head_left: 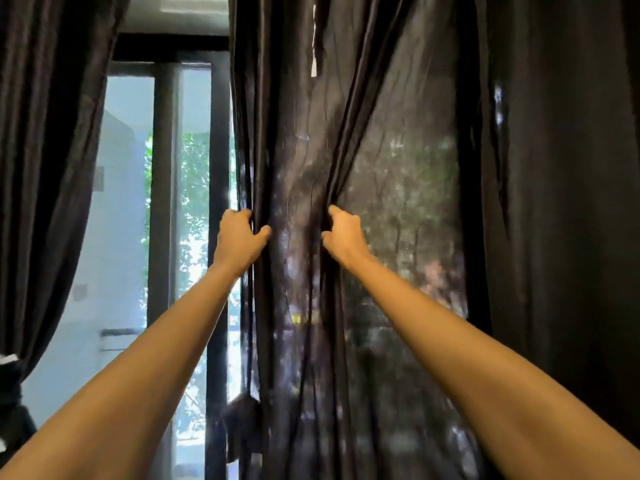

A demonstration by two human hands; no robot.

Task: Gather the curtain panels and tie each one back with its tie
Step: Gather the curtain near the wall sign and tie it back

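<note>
Two bare arms reached forward. Left grip (240, 237) was closed round the bunched left edge of the middle curtain panel (301, 150), fingers curled into the folds and thumb across the front. Right grip (343, 233) pinched a fold further in, fingertips buried in the cloth. The grips sat at about the same height with a slack strip of panel between them. Judged as mid-gather: each grip held a pleat so the cloth could be drawn into one bundle before tying.

The panel hung in front of the window, sheer enough that foliage showed through it.

Count: two grips, both on the one panel. Three dark stretches of curtain:
- left panel (52, 133), swept aside and pinched in low at the frame edge by a dark band (10, 372), likely already tied
- the middle one in hand
- a darker stretch at right (554, 202), cannot tell if it was a separate panel

One window frame (218, 168) showed in the gap. One dark lump (242, 414) hung low by the panel's left edge. Possibly the tie, too blurred to say. Neither grip held a tie.
</note>
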